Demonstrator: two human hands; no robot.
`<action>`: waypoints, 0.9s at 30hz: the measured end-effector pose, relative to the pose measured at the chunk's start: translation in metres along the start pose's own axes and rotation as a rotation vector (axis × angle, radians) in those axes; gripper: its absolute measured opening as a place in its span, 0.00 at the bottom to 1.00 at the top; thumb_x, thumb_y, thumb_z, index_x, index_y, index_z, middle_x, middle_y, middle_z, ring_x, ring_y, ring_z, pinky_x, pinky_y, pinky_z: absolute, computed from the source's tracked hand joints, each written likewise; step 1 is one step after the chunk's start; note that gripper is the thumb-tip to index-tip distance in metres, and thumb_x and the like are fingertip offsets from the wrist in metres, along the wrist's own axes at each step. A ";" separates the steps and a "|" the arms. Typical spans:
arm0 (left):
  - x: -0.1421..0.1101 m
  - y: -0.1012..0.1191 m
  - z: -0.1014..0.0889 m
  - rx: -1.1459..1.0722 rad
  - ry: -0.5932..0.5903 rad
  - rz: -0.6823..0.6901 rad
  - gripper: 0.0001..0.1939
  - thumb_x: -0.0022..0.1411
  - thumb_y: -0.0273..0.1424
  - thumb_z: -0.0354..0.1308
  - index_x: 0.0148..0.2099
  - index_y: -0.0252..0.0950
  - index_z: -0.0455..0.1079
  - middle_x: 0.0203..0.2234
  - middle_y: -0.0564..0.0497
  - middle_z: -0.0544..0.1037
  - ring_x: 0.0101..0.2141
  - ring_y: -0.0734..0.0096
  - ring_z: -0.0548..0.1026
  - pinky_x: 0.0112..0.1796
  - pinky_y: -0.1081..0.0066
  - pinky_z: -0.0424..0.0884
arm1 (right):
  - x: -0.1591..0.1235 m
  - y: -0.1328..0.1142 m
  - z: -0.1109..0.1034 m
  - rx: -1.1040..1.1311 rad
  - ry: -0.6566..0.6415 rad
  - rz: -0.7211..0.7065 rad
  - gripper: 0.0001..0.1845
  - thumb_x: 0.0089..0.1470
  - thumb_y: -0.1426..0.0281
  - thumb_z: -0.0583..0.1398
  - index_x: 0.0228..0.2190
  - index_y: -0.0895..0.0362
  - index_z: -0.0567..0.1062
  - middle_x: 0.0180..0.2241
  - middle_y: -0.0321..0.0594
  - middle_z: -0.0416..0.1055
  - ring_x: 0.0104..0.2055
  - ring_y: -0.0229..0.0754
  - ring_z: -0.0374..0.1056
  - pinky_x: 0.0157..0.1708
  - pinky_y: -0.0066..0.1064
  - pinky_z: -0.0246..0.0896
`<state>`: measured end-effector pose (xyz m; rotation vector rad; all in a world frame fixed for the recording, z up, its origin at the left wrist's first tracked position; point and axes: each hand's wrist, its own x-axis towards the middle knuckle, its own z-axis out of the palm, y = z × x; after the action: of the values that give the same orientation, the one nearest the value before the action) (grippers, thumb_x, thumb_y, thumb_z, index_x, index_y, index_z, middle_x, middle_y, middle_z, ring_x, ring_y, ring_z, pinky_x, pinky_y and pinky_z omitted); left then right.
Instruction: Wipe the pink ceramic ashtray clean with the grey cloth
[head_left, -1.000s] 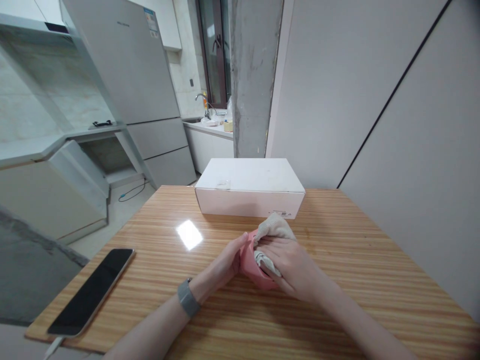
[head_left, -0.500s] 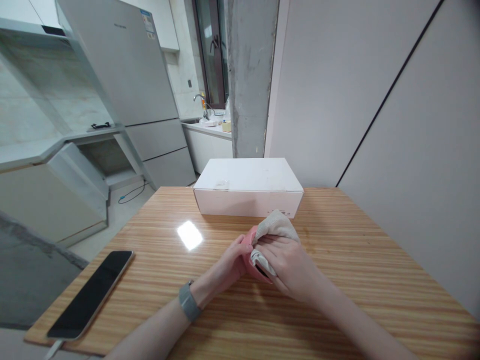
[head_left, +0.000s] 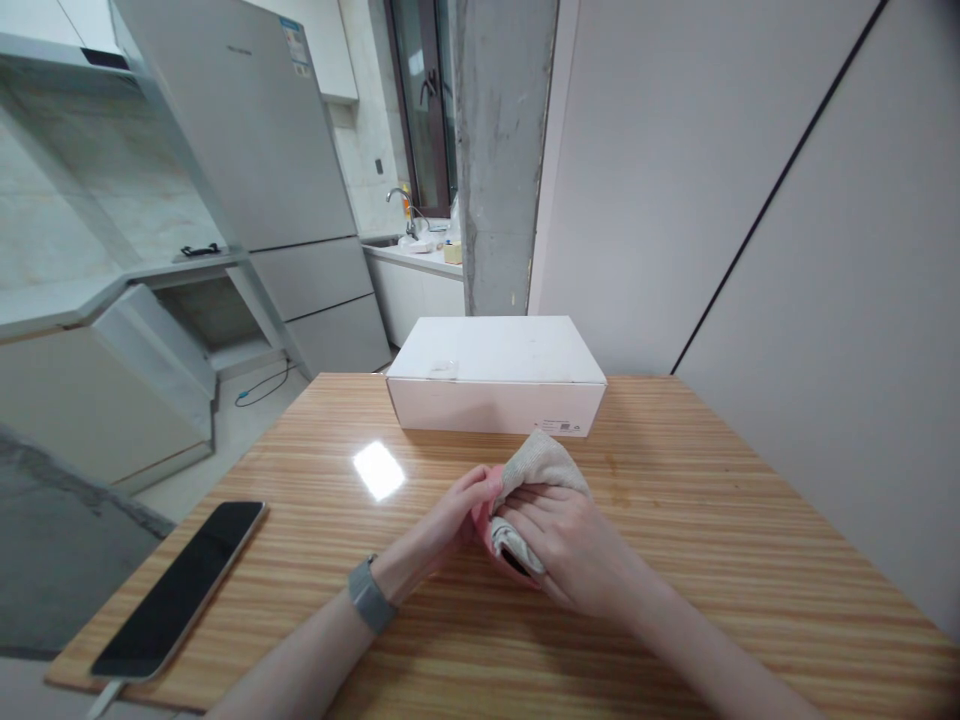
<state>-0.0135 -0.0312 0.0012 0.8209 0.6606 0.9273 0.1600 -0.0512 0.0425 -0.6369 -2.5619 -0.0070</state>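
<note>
My left hand (head_left: 456, 512) is closed around a pink object (head_left: 482, 528) with a dark patch at its lower end; most of it is covered, so its kind cannot be made out. A light grey cloth (head_left: 545, 460) is bunched under my right hand (head_left: 568, 540), whose fingers are bent over it and press it against the pink object. One fold of the cloth stands up beyond my knuckles, and another shows below my fingers. Both hands meet above the table, in front of the white box (head_left: 495, 405).
The white box stands at the far edge of the wood-grain table (head_left: 720, 520). A phone (head_left: 184, 590) with a white cable lies at the left edge. Behind are a fridge (head_left: 247, 130), a kitchen counter with a sink, and a bare concrete pillar (head_left: 499, 160).
Both hands, with the pink object and the cloth, have shifted slightly left and toward me. More of the printing on the box's front now shows.
</note>
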 end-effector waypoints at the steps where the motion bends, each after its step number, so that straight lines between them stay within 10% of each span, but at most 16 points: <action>1: -0.001 0.000 0.002 -0.003 0.014 0.007 0.13 0.55 0.38 0.64 0.36 0.33 0.68 0.25 0.56 0.68 0.26 0.78 0.65 0.29 0.74 0.60 | 0.000 0.001 0.000 0.000 0.005 0.014 0.11 0.59 0.71 0.51 0.37 0.60 0.72 0.37 0.49 0.77 0.39 0.48 0.72 0.48 0.42 0.65; 9: -0.002 -0.001 0.012 -0.117 -0.060 0.028 0.23 0.54 0.37 0.63 0.51 0.34 0.69 0.38 0.47 0.75 0.34 0.68 0.72 0.35 0.69 0.68 | -0.001 0.009 -0.003 -0.008 0.030 0.035 0.12 0.56 0.74 0.51 0.39 0.61 0.71 0.40 0.51 0.76 0.44 0.50 0.70 0.53 0.43 0.61; 27: -0.001 0.006 0.007 0.119 0.021 0.103 0.20 0.51 0.43 0.67 0.34 0.31 0.69 0.24 0.55 0.69 0.24 0.79 0.63 0.27 0.76 0.59 | -0.002 0.005 0.001 0.081 0.053 -0.015 0.12 0.56 0.72 0.51 0.40 0.59 0.71 0.40 0.50 0.76 0.44 0.49 0.72 0.51 0.43 0.64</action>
<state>-0.0112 -0.0321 0.0100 0.9594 0.7020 0.9976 0.1631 -0.0476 0.0407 -0.5796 -2.5017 0.0730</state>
